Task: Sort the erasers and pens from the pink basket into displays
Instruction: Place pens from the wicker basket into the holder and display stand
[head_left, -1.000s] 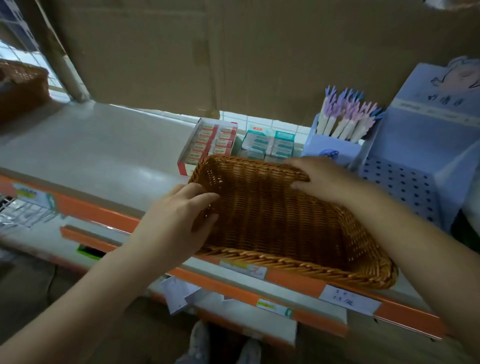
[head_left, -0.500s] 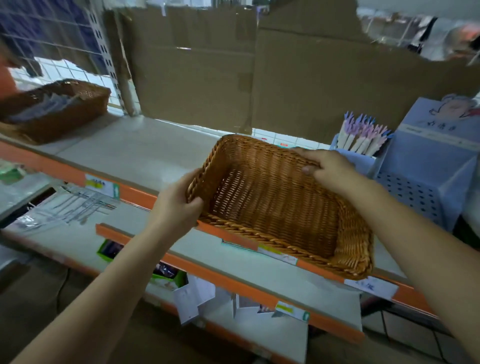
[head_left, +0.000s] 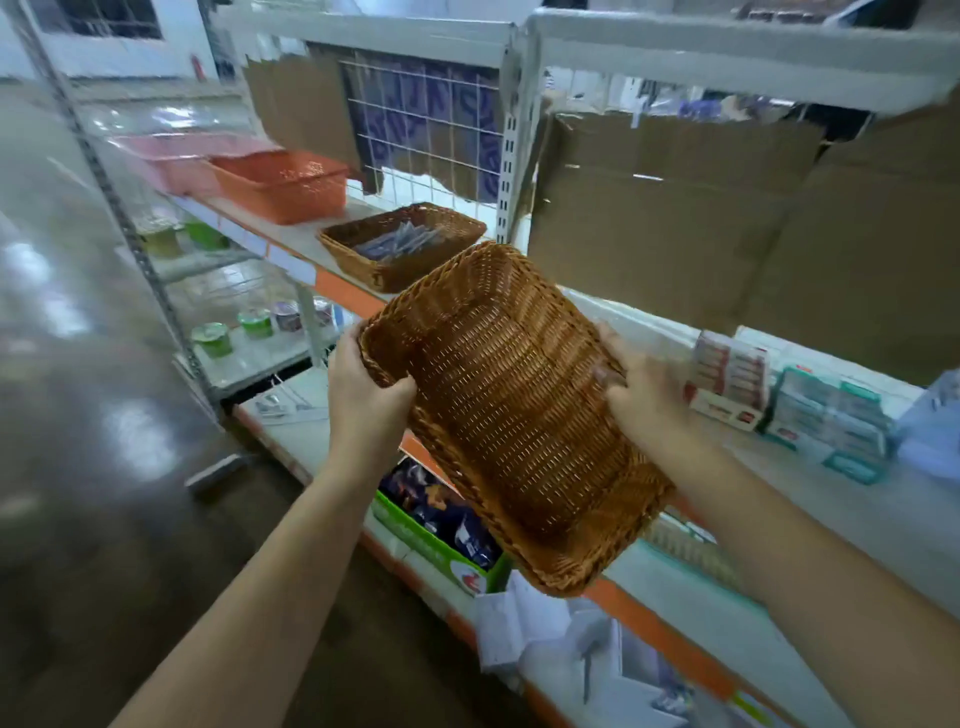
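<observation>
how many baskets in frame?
4. Empty wicker basket held by left hand and right hand; second wicker basket on the shelf behind it; orange basket further left; pink basket beyond that. Others may be hidden.

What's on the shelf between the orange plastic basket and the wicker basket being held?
A second wicker basket holding bluish packets, as the head view shows.

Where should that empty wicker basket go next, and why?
Likely carry the empty basket left and set it on the shelf beside the filled wicker basket: left hand and right hand hold it tilted in mid-air, resting on nothing.
</observation>
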